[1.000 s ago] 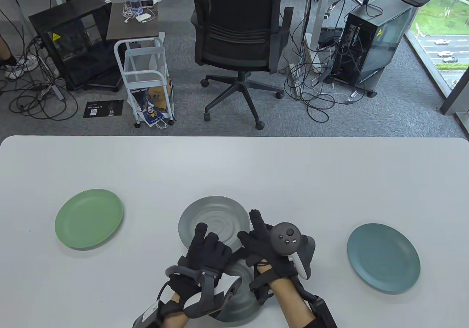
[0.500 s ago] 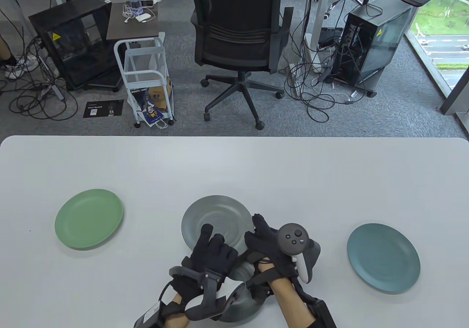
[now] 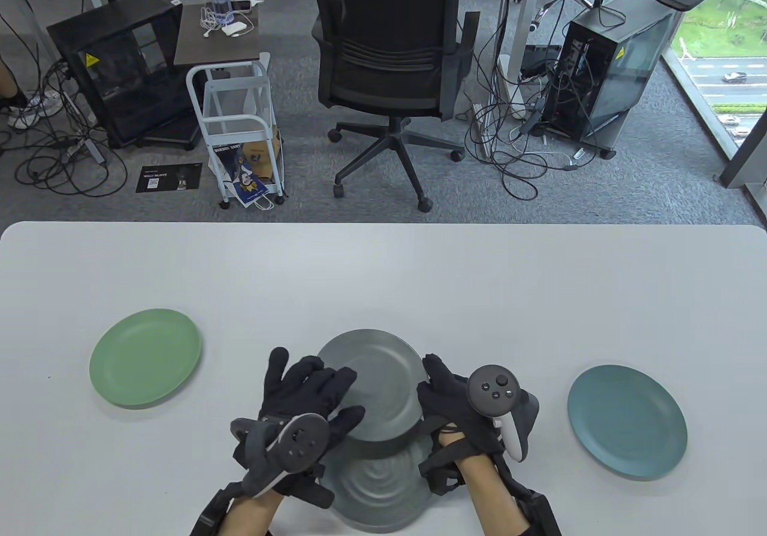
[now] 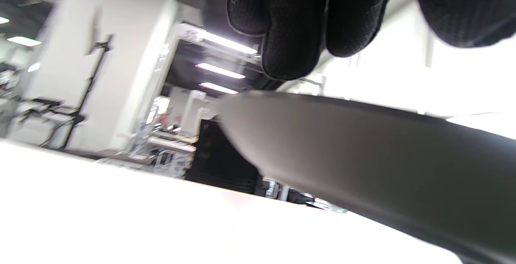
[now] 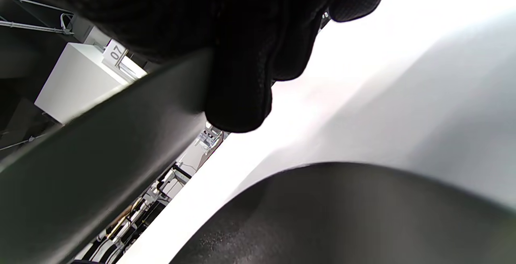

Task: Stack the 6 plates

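Observation:
Both hands hold a grey plate [image 3: 374,380] by its rim, lifted off the table. My left hand [image 3: 308,389] grips its left edge and my right hand [image 3: 446,395] grips its right edge. The plate partly overlaps a second grey plate [image 3: 383,491] that lies at the table's near edge. A green plate [image 3: 145,357] lies at the left and a teal plate [image 3: 627,421] at the right. In the left wrist view the held plate's underside [image 4: 363,167] hangs above the table below my fingers [image 4: 294,34]. The right wrist view shows the held rim [image 5: 100,155] and the lower plate [image 5: 342,215].
The white table [image 3: 383,272] stretches bare behind the plates to its far edge. Beyond it stand an office chair [image 3: 389,51], a white cart [image 3: 236,123] and computer cases on the carpet.
The grey plate has come off the table and moved nearer, over the lower grey plate. My left hand shifted left onto its left rim; my right hand moved slightly right and nearer.

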Action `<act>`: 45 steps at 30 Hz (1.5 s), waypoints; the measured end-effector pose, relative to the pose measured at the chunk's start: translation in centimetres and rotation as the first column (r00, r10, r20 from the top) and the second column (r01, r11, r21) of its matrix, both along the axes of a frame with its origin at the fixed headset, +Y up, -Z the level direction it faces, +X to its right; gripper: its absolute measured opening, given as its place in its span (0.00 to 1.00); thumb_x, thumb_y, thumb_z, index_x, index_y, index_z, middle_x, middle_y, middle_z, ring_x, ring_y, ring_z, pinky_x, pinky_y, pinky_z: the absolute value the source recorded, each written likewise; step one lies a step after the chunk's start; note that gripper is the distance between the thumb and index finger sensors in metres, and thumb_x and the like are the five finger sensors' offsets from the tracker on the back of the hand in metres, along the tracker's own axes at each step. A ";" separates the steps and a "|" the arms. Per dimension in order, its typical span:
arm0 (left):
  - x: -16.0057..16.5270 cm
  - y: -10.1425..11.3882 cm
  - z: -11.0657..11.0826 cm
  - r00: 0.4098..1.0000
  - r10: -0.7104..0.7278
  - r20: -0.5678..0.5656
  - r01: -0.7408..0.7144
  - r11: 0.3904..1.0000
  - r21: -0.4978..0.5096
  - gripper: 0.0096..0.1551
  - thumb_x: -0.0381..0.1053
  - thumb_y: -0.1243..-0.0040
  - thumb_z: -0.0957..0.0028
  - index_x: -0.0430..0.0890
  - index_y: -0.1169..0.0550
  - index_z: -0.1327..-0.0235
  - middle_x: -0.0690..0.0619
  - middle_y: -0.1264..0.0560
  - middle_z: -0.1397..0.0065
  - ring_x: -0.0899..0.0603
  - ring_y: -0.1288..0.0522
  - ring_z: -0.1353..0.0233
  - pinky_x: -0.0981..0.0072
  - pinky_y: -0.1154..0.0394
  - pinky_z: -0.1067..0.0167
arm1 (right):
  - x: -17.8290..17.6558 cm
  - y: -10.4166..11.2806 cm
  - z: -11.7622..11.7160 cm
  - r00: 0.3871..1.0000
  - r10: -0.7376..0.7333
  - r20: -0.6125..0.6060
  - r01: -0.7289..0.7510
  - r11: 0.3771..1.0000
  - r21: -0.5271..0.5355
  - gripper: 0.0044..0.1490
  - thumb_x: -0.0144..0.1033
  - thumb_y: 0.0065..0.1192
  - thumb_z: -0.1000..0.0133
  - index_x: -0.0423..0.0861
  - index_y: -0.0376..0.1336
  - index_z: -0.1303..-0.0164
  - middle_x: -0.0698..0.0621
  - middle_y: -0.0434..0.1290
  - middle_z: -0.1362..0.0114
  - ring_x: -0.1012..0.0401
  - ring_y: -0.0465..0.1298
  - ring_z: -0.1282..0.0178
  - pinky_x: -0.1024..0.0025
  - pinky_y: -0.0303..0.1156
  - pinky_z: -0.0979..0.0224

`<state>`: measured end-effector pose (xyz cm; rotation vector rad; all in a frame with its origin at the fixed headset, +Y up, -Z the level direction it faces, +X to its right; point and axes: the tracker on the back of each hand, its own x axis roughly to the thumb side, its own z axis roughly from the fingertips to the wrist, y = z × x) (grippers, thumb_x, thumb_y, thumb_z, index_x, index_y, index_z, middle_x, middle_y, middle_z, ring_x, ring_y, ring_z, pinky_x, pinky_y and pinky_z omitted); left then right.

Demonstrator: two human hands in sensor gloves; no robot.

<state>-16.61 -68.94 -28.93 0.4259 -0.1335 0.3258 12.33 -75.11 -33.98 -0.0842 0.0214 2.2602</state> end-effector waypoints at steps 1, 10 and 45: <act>-0.9 -0.2 -0.5 0.999 0.030 -0.034 -0.031 0.999 -0.032 0.38 0.74 0.38 0.70 0.66 0.23 0.42 0.66 0.20 0.36 0.55 0.33 0.22 0.49 0.59 0.12 | 0.1 0.0 0.0 1.000 -0.002 -0.011 0.002 1.000 0.002 0.32 0.41 0.63 0.41 0.47 0.60 0.27 0.55 0.83 0.46 0.57 0.69 0.27 0.47 0.53 0.19; -5.9 -2.0 -2.3 0.915 0.076 -0.395 -0.138 0.982 -0.131 0.37 0.70 0.37 0.64 0.65 0.26 0.37 0.64 0.23 0.30 0.53 0.37 0.19 0.49 0.63 0.13 | 0.7 -0.1 -0.4 0.993 0.007 -0.115 -0.007 1.000 -0.001 0.30 0.40 0.61 0.41 0.49 0.60 0.28 0.54 0.82 0.44 0.56 0.68 0.26 0.47 0.52 0.18; -17.6 -8.4 -7.8 0.566 -0.452 -0.689 -0.115 0.785 -0.609 0.31 0.61 0.31 0.59 0.74 0.26 0.38 0.73 0.29 0.24 0.57 0.45 0.13 0.53 0.67 0.12 | -1.1 -1.0 -0.4 0.945 0.171 -0.277 -0.153 0.984 0.087 0.27 0.53 0.63 0.42 0.56 0.66 0.33 0.55 0.74 0.33 0.51 0.60 0.20 0.44 0.49 0.17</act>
